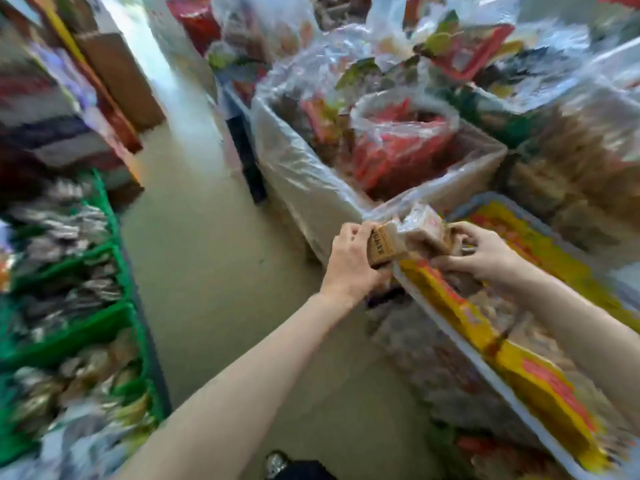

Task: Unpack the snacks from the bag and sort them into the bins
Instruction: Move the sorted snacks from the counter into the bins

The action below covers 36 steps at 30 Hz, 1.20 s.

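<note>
Snack packets (408, 237): brown, clear-wrapped, held between both hands above the near-left corner of the yellow-lined bin (512, 368), right of centre.
Left hand (349, 261): grip clamped on the left packet's end, fingers curled round it.
Right hand (485, 251): grip clamped on the right end, fingers pinching the wrapper.
Plastic-lined bin (311, 178): just beyond the hands, holding a bag of red snacks (398, 147).
Green bins (69, 334): near left, filled with wrapped snacks; contents blurred.
Floor (207, 237): between the rows.
</note>
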{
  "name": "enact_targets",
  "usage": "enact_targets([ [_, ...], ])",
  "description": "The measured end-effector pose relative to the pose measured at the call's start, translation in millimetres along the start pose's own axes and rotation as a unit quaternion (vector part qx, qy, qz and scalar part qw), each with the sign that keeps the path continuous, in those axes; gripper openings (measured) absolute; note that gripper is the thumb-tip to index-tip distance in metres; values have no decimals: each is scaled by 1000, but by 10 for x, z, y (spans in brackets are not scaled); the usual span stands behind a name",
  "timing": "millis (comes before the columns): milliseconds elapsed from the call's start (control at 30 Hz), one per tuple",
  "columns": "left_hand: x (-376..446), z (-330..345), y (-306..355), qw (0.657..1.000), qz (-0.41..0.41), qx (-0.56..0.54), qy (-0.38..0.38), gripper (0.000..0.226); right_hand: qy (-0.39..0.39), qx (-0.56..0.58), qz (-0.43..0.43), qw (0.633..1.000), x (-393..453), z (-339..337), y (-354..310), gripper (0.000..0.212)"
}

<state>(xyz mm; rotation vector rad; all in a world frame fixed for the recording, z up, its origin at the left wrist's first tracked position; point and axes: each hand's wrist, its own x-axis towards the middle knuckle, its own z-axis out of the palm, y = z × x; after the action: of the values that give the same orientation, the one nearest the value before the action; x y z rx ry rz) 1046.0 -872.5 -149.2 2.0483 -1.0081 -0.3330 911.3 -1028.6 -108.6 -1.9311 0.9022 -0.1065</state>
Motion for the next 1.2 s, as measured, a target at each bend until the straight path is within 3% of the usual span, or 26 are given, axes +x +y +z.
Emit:
enact_targets([
  [100, -315, -1048, -845, 994, -101, 41, 33, 64, -84, 32, -2, 996, 309, 1075, -743, 45],
  [200, -609, -1968, -1672, 962, -239, 39, 123, 62, -168, 13, -22, 985, 599, 2098, -1464, 44],
  [333, -966, -2807, -2685, 863, -440, -33, 246, 56, -264, -25, -40, 963, 952, 3291, -2141, 39],
  [433, -1211, -3230, -3298, 789, -540, -80, 283, 57, -323, -41, -24, 945, 1242, 4124, -2418, 44],
  [533, -1308, -3602, -3947, 755, -582, -79, 291, 58, -357, -55, -17, 932, 1659, 4919, -2628, 49],
  [667, -1131, -4132, -4850, 761, -592, -12, 265, 62, -396, -103, -10, 912, 2301, 6070, -2889, 55],
  [767, -1011, -4352, -5489, 741, -616, -44, 263, 67, -414, -146, 4, 899, 2632, 6995, -2944, 62],
  [867, -945, -4364, -6265, 722, -641, -53, 253, 69, -430, -179, 17, 885, 2832, 7893, -2903, 60],
  [1000, -859, -4249, -7487, 691, -674, -66, 253, 67, -450, -248, -42, 857, 3248, 9169, -2673, 53],
  [1133, -819, -4094, -8635, 659, -676, -97, 314, 50, -407, -294, -92, 860, 3694, 10382, -2418, 55],
  [1200, -822, -4010, -9127, 625, -678, -142, 359, 55, -388, -314, -117, 859, 3871, 10917, -2309, 56],
])
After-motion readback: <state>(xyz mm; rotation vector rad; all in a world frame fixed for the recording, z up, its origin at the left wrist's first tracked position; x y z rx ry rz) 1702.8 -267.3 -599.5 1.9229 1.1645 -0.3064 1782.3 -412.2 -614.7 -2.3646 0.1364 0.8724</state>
